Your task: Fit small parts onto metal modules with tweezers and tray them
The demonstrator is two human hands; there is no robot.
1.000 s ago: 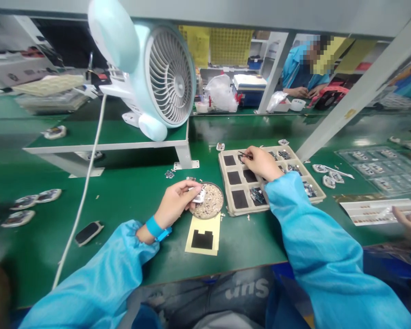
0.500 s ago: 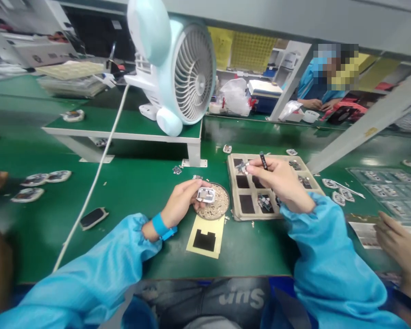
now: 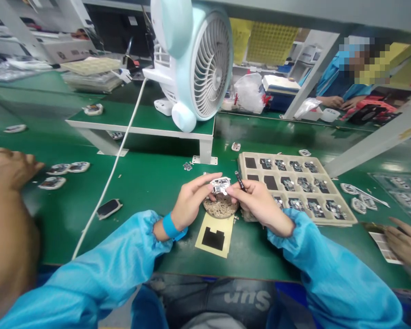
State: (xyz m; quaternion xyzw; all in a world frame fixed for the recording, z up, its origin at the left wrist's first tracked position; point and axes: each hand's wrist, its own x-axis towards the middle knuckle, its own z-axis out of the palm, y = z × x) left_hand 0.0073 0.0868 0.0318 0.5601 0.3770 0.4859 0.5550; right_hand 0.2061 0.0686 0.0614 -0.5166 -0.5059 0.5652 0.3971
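Note:
My left hand [image 3: 187, 203] is closed on a small white device housing [image 3: 220, 184] with circuit parts inside, held above a round dish [image 3: 222, 211] of small bits. From the right, my right hand [image 3: 262, 203] meets the housing, thumb and fingertips at its right edge. A slim black tool [image 3: 240, 182] with white markings sticks up from that hand's fingers. Whether a separate small board is pinched between the fingertips and the housing is hard to see. Under the hands lies a yellow sheet [image 3: 228, 230] with a black cut shape.
A compartment tray [image 3: 329, 223] of small circuit boards sits on the right. A blue-white fan [image 3: 208, 68] stands on a raised shelf [image 3: 140, 130], its cable [image 3: 114, 169] crossing the left. White housings [image 3: 52, 183] lie around. Co-workers' hands [image 3: 12, 169] show at both sides.
My right hand has come from above the tray, where it held a small circuit board, leftward to the housing. My left hand has lifted the housing slightly. The view has shifted.

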